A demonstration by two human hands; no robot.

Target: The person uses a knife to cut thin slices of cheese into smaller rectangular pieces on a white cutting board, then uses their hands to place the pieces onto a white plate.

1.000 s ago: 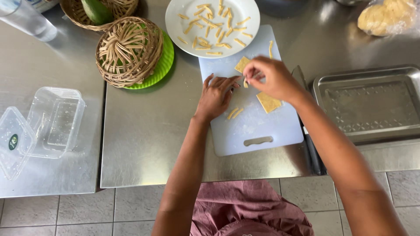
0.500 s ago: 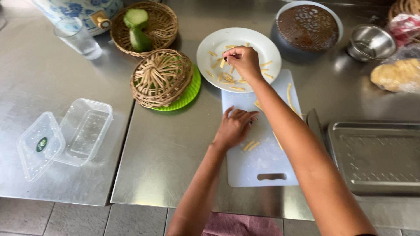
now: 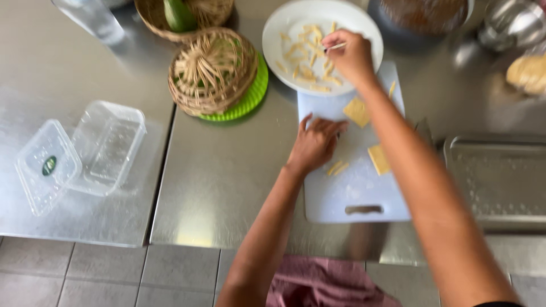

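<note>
Landmark: the pale cutting board (image 3: 352, 187), lying on the steel surface (image 3: 227, 182).

The right hand (image 3: 351, 57) is reaching past the far edge of the board, over the white plate (image 3: 278, 28). Its fingers (image 3: 335, 42) are pinching a thin pale strip (image 3: 336, 46) above the pile of cut strips (image 3: 304, 57) on that plate; blurred, but the pinch is reading as closed on the strip.

The left hand (image 3: 315, 145) is resting palm down on the board's left part, fingers spread flat and gripping nothing. Two loose strips (image 3: 336, 168) are lying on the board just beside that hand. Two flat yellow squares are sitting on the board: one square (image 3: 356, 111) near the far edge, the other square (image 3: 379, 159) toward the right edge, partly under the right forearm. One more strip (image 3: 392, 88) is lying at the board's far right corner.

Left of the board and further away, a woven dome cover (image 3: 211, 71) is sitting on a green mat (image 3: 250, 96). Well to the left of the board, an open clear plastic box (image 3: 85, 153) is lying on the surface. Right of the board, a metal tray (image 3: 500, 182) is sitting just beside it.
</note>
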